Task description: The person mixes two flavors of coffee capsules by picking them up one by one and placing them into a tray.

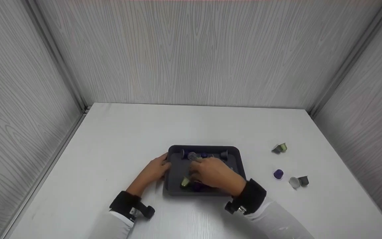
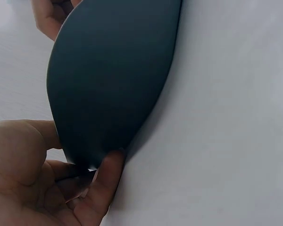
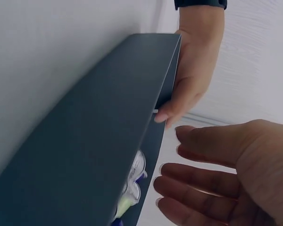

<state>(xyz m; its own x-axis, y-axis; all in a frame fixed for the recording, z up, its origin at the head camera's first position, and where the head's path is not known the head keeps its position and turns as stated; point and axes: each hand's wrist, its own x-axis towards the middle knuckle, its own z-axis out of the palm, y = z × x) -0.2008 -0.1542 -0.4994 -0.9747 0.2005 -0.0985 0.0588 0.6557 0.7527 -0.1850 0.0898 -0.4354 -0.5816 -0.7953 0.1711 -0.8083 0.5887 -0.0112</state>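
A dark grey tray (image 1: 176,167) lies on the table, with several coffee capsules in it. My left hand (image 1: 153,168) grips the tray's left side; in the right wrist view its thumb (image 3: 172,106) hooks over the rim. Over the middle of the tray is my right hand (image 1: 215,173), covering part of the contents. Its fingers (image 3: 198,181) are loosely spread in the right wrist view, with nothing between them and the thumb. Near that hand lie a green capsule (image 1: 185,182), a purple capsule (image 1: 198,186), a clear capsule (image 1: 192,156) and a dark capsule (image 1: 224,154).
More capsules lie on the white table to the right: a green capsule (image 1: 283,147) beside a dark grey one (image 1: 277,149), a purple one (image 1: 278,174), and a pale one (image 1: 294,182) touching a dark one (image 1: 304,181). Wood-grain panels (image 1: 194,53) enclose the back and sides.
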